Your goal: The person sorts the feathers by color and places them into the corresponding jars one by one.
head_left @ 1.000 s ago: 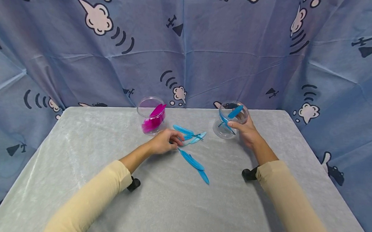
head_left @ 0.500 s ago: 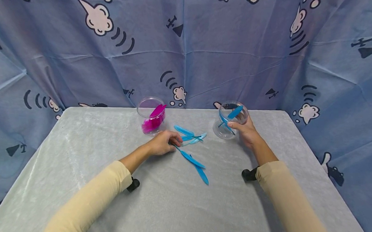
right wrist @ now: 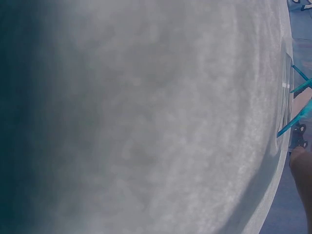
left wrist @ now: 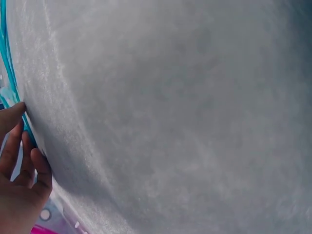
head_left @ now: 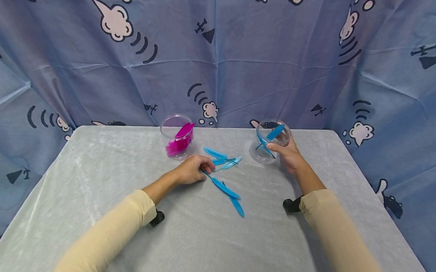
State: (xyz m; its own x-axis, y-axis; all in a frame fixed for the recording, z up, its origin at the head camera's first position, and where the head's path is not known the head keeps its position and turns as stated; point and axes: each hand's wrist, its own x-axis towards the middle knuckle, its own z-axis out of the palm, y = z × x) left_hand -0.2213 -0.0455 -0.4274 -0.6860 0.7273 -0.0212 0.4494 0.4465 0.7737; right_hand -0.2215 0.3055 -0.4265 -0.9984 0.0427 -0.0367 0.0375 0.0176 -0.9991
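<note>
My left hand [head_left: 190, 169] pinches the quill of a blue feather [head_left: 225, 187] low over the table; its vane points toward the lower right. Under it lies a second blue feather [head_left: 237, 207]. In the left wrist view the thumb and fingers [left wrist: 12, 119] meet on the thin blue quill [left wrist: 29, 134]. My right hand [head_left: 291, 156] grips a clear round jar [head_left: 256, 152] from its right side, thumb in front. Inside lean several blue feathers [head_left: 275, 132]. Only the thumb [right wrist: 302, 168] and a bit of that hand show in the right wrist view.
A second clear jar [head_left: 168, 131] holding magenta feathers [head_left: 180, 143] stands behind my left hand. Between the jars lie several blue feathers [head_left: 216, 153], one of them paler [head_left: 232, 162]. The grey-covered table [head_left: 214, 248] ends at a patterned blue curtain [head_left: 238, 87].
My left hand has shifted slightly left and toward me. The pinched feather has turned a little, its quill now between thumb and fingers. The right hand and jar have stayed still.
</note>
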